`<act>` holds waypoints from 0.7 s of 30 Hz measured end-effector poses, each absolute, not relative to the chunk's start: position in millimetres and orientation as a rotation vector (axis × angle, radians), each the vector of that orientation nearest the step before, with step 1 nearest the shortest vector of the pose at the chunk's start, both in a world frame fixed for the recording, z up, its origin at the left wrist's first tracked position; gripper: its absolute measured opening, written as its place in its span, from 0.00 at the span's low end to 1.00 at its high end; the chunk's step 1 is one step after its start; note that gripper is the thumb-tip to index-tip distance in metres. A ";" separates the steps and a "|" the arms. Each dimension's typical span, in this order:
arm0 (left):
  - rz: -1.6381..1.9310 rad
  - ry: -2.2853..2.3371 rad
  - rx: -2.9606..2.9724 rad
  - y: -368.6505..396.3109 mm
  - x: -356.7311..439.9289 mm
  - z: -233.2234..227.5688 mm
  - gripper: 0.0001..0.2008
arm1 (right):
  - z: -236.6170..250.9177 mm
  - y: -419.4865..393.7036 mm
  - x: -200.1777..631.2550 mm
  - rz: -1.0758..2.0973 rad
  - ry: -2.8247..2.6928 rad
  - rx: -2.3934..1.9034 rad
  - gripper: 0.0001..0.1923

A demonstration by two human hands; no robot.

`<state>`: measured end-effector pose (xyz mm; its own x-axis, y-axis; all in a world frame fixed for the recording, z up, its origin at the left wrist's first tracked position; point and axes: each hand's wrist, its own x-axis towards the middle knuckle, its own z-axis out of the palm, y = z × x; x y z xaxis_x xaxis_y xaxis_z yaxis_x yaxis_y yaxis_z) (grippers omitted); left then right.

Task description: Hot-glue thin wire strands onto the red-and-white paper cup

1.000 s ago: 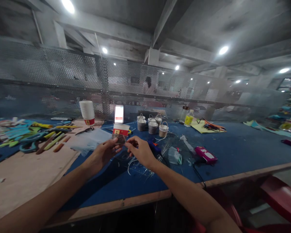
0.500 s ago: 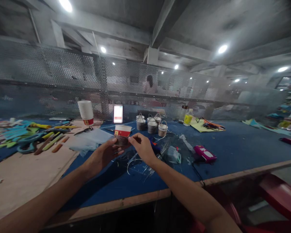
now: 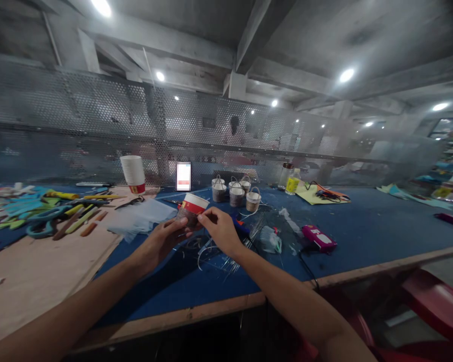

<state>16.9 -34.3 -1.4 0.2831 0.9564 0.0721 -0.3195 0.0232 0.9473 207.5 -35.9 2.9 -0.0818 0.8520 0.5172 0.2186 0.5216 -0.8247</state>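
A paper cup point(image 3: 195, 202) with a white rim and a red band tilts to the right in front of me, its lower part wrapped in brown cord-like material point(image 3: 187, 217). My left hand point(image 3: 162, 243) is closed around the cup's lower left side. At its right side my right hand point(image 3: 222, 230) makes a pinch, thumb and forefinger touching the wrapped part; what lies between the fingertips is too small to make out. Below the hands, a dark loop of cord point(image 3: 195, 243) lies on the blue table point(image 3: 166, 291). Several wrapped little cups with handles point(image 3: 237, 195) stand behind.
A stack of paper cups point(image 3: 133, 172) stands back left, near scissors point(image 3: 47, 221) and coloured strips. Thin wires point(image 3: 236, 264), a plastic bag point(image 3: 271, 240) and a magenta box-shaped thing point(image 3: 319, 238) lie on the right. A yellow-labelled bottle point(image 3: 293, 182) stands farther back. A perforated metal screen point(image 3: 196, 123) rises behind.
The cup has gone from nearly upright to tilted rightward, turned by my left hand. My right hand keeps its pinch at the cup's side, shifted very slightly.
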 end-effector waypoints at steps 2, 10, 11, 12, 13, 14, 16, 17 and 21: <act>1.157 0.749 1.098 -33.8 16.3 -2.0 0.14 | 3.0 -36.1 206.7 0.670 -1.608 -0.943 0.11; 1.094 0.695 0.992 -28.0 12.4 -11.0 0.15 | 2.3 -35.5 204.3 0.715 -1.556 -0.931 0.10; 1.084 0.687 0.987 -28.2 12.7 -10.5 0.15 | 2.4 -35.0 204.6 0.728 -1.550 -0.933 0.10; 1.077 0.681 0.988 -28.8 13.2 -9.5 0.16 | 2.6 -34.7 204.9 0.745 -1.542 -0.930 0.11; 1.074 0.680 0.995 -29.6 14.0 -8.1 0.16 | 2.7 -34.6 205.2 0.772 -1.530 -0.923 0.12; 1.082 0.686 1.003 -30.5 14.8 -6.5 0.16 | 2.7 -34.9 205.2 0.809 -1.517 -0.913 0.13; 1.119 0.704 1.008 -32.0 16.4 -3.4 0.13 | 2.5 -36.6 204.9 0.892 -1.498 -0.884 0.15; 1.140 0.709 1.002 -32.3 16.9 -2.3 0.12 | 2.2 -37.8 204.5 0.921 -1.496 -0.873 0.16; 1.192 0.692 0.967 -30.3 17.3 -1.9 0.10 | 0.3 -43.2 202.5 0.845 -1.587 -0.874 0.14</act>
